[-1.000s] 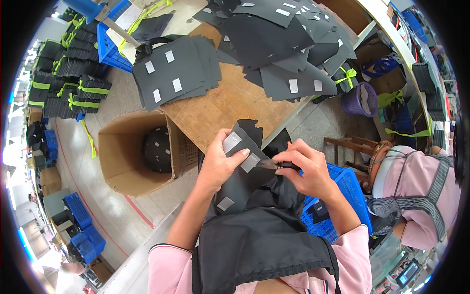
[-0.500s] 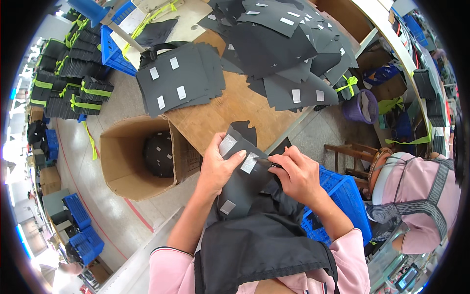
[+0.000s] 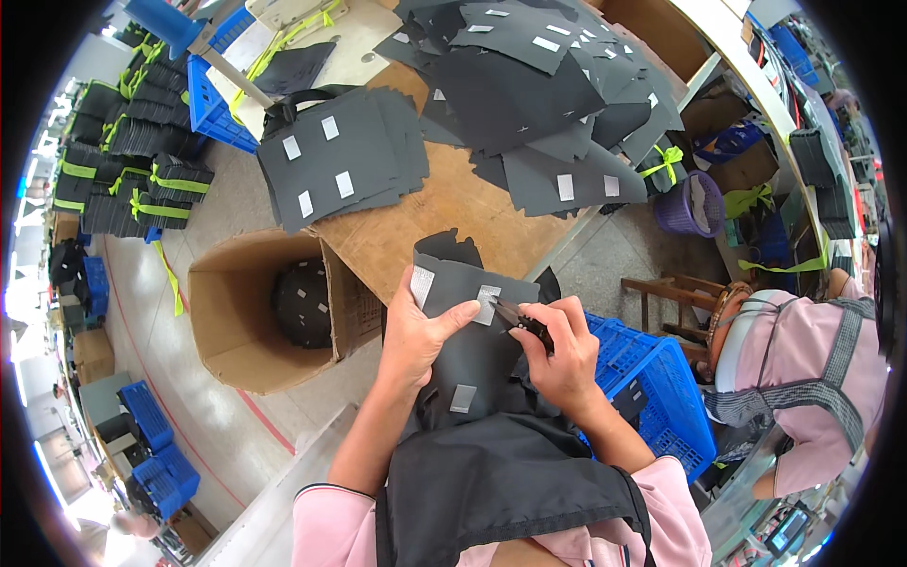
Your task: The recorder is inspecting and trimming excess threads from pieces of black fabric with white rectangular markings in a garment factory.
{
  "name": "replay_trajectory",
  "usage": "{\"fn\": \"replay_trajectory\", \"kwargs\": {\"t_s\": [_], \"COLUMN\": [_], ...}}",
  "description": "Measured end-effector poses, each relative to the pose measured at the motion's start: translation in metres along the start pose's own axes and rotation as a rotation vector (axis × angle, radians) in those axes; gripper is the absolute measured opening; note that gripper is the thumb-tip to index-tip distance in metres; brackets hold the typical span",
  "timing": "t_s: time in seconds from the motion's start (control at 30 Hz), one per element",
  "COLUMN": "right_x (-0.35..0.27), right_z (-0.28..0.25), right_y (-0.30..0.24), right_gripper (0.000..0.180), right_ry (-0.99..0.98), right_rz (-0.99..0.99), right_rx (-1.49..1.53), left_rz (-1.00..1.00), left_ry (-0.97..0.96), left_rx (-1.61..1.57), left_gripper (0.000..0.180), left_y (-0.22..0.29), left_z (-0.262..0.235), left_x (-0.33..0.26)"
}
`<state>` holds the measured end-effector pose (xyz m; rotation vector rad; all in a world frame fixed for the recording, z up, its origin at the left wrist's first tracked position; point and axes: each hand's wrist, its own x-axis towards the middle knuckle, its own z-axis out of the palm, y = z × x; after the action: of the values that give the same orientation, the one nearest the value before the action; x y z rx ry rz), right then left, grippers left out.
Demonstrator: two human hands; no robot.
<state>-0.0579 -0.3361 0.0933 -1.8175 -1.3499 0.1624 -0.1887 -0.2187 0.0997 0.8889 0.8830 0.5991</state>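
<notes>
Over my lap, my left hand (image 3: 416, 338) grips a dark grey fabric panel (image 3: 477, 357) by its left edge, thumb on top. Shiny silver rectangular patches are fixed to the panel, and its far edge curls up. My right hand (image 3: 564, 352) is closed around small black thread snips (image 3: 522, 319). Their tips rest at or just over the middle patch (image 3: 487, 305); whether they touch it I cannot tell. A black apron (image 3: 510, 472) lies beneath the panel. Beyond my hands, a stack of similar panels (image 3: 378, 142) and a loose pile of panels (image 3: 529, 104) cover much of the wooden table (image 3: 378, 241).
An open cardboard box (image 3: 222, 321) with dark panels inside stands left of the table. To my right are a blue plastic crate (image 3: 675, 402), a wooden stool (image 3: 661, 291), a purple basket (image 3: 692, 213) and another person (image 3: 803, 369). Tied black bundles (image 3: 132, 142) are stacked far left.
The panel has been turned to lie flatter and more square to me. My right hand has shifted slightly left and down, and the snips now show clearly, pointing at the middle patch.
</notes>
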Motion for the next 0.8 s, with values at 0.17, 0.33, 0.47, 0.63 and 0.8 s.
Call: {"fn": "replay_trajectory", "kwargs": {"t_s": [0.17,0.33,0.47,0.63,0.8], "right_x": [-0.003,-0.001,-0.002,-0.001,-0.001], "right_z": [0.001,0.002,0.009,0.007,-0.002], "right_y": [-0.004,-0.005,-0.002,0.001,0.01], "right_gripper": [0.03,0.029,0.028,0.019,0.025], "right_ry": [0.033,0.056,0.063,0.036,-0.022], "right_rz": [0.051,0.048,0.101,0.818,0.258], "right_rx": [0.022,0.028,0.09,1.168,0.461], "left_rz": [-0.014,-0.026,-0.068,-0.148,-0.124], "left_ry": [0.019,0.032,0.051,0.046,0.057], "left_rx": [-0.048,-0.048,-0.078,-0.123,-0.122], "left_gripper": [0.051,0.051,0.052,0.051,0.052], "left_y": [-0.001,-0.003,-0.007,-0.006,-0.007], "left_z": [0.002,0.002,0.002,0.003,0.001], "left_x": [-0.002,-0.002,-0.003,-0.004,-0.002]}}
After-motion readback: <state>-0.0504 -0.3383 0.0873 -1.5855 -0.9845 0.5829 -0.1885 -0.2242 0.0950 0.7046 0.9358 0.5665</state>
